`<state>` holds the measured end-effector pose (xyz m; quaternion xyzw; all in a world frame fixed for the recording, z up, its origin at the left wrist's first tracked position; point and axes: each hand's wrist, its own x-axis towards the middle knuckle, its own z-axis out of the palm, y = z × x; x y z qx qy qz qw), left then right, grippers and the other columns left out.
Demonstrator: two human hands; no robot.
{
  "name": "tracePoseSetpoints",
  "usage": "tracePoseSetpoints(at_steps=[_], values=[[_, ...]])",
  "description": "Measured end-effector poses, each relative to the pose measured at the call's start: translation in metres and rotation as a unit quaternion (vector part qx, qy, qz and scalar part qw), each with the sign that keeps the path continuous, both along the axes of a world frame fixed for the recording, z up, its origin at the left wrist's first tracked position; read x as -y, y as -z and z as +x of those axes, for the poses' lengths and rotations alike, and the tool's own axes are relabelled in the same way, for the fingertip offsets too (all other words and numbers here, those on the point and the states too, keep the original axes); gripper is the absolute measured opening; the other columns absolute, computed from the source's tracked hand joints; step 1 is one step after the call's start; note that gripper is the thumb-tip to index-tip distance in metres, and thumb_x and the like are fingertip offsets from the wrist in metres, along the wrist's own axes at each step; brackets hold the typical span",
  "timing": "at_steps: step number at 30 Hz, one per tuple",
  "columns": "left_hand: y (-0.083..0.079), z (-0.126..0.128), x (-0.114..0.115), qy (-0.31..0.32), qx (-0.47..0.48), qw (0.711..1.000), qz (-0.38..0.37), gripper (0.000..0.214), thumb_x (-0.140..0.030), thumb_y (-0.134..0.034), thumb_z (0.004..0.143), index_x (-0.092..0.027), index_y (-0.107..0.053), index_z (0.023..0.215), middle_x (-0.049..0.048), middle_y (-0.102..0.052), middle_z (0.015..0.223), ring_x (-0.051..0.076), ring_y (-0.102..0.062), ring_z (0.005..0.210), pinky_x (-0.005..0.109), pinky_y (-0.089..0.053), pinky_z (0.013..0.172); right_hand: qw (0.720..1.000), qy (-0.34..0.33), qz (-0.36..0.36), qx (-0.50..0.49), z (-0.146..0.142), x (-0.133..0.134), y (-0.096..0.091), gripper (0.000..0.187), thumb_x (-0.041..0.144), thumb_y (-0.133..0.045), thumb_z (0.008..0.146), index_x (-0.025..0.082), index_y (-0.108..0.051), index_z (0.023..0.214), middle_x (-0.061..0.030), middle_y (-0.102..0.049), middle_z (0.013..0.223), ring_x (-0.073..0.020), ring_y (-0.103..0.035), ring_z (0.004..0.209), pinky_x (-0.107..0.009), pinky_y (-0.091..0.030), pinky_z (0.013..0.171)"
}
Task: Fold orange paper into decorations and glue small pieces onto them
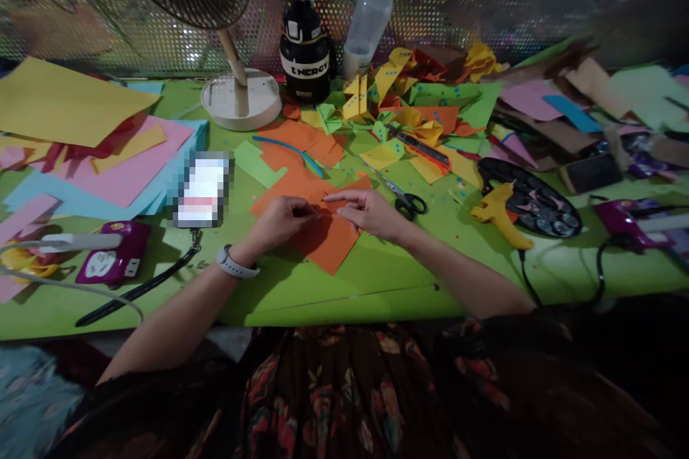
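An orange paper sheet (pixel 329 247) lies on the green table (pixel 344 287) in front of me. My left hand (pixel 283 219), with a white watch on its wrist, pinches the paper's upper edge with fingers closed. My right hand (pixel 366 211) presses on the same sheet from the right, its fingers pointing left along a fold. More orange paper (pixel 301 143) lies just behind the hands.
Scissors (pixel 401 197) and a yellow glue gun (pixel 498 215) lie right of my hands. A fan base (pixel 240 99), a black bottle (pixel 304 57) and a clear cup (pixel 367 29) stand at the back. Coloured paper stacks (pixel 108 165) sit left, folded scraps (pixel 409 100) behind. A purple device (pixel 115 251) is at left.
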<state>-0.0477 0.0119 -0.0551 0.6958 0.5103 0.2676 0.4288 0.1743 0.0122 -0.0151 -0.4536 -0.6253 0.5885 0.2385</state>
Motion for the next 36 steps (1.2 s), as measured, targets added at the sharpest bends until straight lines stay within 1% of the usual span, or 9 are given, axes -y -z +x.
tracePoseSetpoints(at_steps=[3, 7, 12, 14, 17, 21, 25, 30, 36], values=[[-0.006, 0.0, 0.001, -0.007, 0.005, 1.0, 0.009, 0.03, -0.045, -0.072, 0.079, -0.015, -0.073, 0.071, 0.0009, -0.061, 0.058, 0.011, -0.045, 0.052, 0.023, -0.031, 0.048, 0.999, 0.025, 0.023, -0.016, 0.007, -0.006, -0.004, 0.027, 0.018, -0.057, 0.085, 0.013, -0.072, 0.107, 0.0088, -0.047, 0.047, -0.0057, -0.039, 0.041, -0.021, -0.029, 0.044], [-0.012, 0.0, 0.001, 0.006, -0.021, 1.0, -0.002, 0.039, -0.048, -0.06, 0.088, -0.015, -0.074, 0.072, -0.0015, -0.05, 0.051, 0.009, -0.035, 0.046, 0.024, -0.023, 0.045, 0.998, 0.052, 0.034, -0.03, 0.014, -0.012, -0.005, 0.02, 0.02, -0.058, 0.085, 0.013, -0.073, 0.097, 0.0079, -0.047, 0.047, -0.0061, -0.039, 0.042, -0.022, -0.028, 0.044], [-0.007, 0.0, -0.002, -0.013, 0.004, 1.0, 0.022, 0.028, -0.044, -0.072, 0.079, -0.017, -0.074, 0.069, 0.0026, -0.064, 0.064, 0.012, -0.049, 0.056, 0.024, -0.034, 0.052, 0.996, 0.066, 0.047, -0.03, 0.02, -0.014, -0.008, 0.018, 0.023, -0.061, 0.084, 0.014, -0.073, 0.095, 0.0065, -0.05, 0.05, -0.0063, -0.042, 0.044, -0.022, -0.03, 0.045], [-0.005, 0.0, -0.003, -0.025, 0.034, 0.999, 0.025, 0.023, -0.041, -0.078, 0.073, -0.018, -0.074, 0.069, 0.0038, -0.067, 0.068, 0.013, -0.052, 0.06, 0.024, -0.038, 0.055, 0.995, 0.075, 0.052, -0.03, 0.023, -0.014, -0.012, 0.018, 0.024, -0.063, 0.084, 0.014, -0.073, 0.095, 0.0062, -0.051, 0.05, -0.0065, -0.042, 0.044, -0.022, -0.031, 0.045], [-0.007, -0.001, -0.003, -0.052, 0.055, 0.997, -0.001, 0.026, -0.044, -0.077, 0.075, -0.018, -0.075, 0.071, 0.0031, -0.064, 0.065, 0.012, -0.05, 0.057, 0.023, -0.036, 0.052, 0.991, 0.101, 0.073, -0.042, 0.029, -0.015, -0.023, 0.017, 0.026, -0.064, 0.084, 0.015, -0.073, 0.095, 0.0057, -0.052, 0.052, -0.0066, -0.044, 0.045, -0.021, -0.032, 0.044], [-0.018, -0.002, -0.002, -0.084, 0.057, 0.995, -0.023, 0.032, -0.048, -0.074, 0.077, -0.016, -0.073, 0.071, 0.0011, -0.059, 0.058, 0.01, -0.044, 0.051, 0.022, -0.029, 0.047, 0.98, 0.154, 0.116, -0.057, 0.047, -0.018, -0.04, 0.019, 0.03, -0.065, 0.084, 0.017, -0.072, 0.097, 0.0065, -0.052, 0.051, -0.0051, -0.04, 0.041, -0.019, -0.028, 0.039], [-0.028, -0.002, 0.0, -0.098, 0.051, 0.994, -0.011, 0.034, -0.045, -0.073, 0.079, -0.016, -0.067, 0.062, -0.0011, -0.051, 0.049, 0.009, -0.038, 0.046, 0.021, -0.025, 0.044, 0.963, 0.221, 0.152, -0.026, 0.076, -0.013, -0.051, 0.025, 0.036, -0.066, 0.084, 0.021, -0.072, 0.102, 0.0068, -0.051, 0.05, -0.0045, -0.034, 0.035, -0.019, -0.024, 0.035], [-0.03, -0.005, -0.001, -0.11, 0.048, 0.993, -0.008, 0.032, -0.043, -0.068, 0.084, -0.018, -0.069, 0.062, -0.0018, -0.047, 0.045, 0.01, -0.039, 0.044, 0.021, -0.027, 0.043, 0.943, 0.294, 0.155, 0.005, 0.116, 0.01, -0.041, 0.022, 0.037, -0.068, 0.083, 0.023, -0.074, 0.099, 0.0049, -0.051, 0.05, -0.006, -0.035, 0.035, -0.021, -0.024, 0.032], [-0.03, -0.008, -0.004, -0.113, 0.043, 0.993, -0.001, 0.033, -0.042, -0.068, 0.085, -0.019, -0.067, 0.061, 0.0005, -0.053, 0.05, 0.01, -0.044, 0.046, 0.021, -0.029, 0.045, 0.928, 0.322, 0.171, 0.08, 0.147, 0.041, -0.016, 0.023, 0.035, -0.067, 0.085, 0.02, -0.074, 0.101, 0.0046, -0.055, 0.052, -0.0068, -0.039, 0.036, -0.021, -0.03, 0.034]])
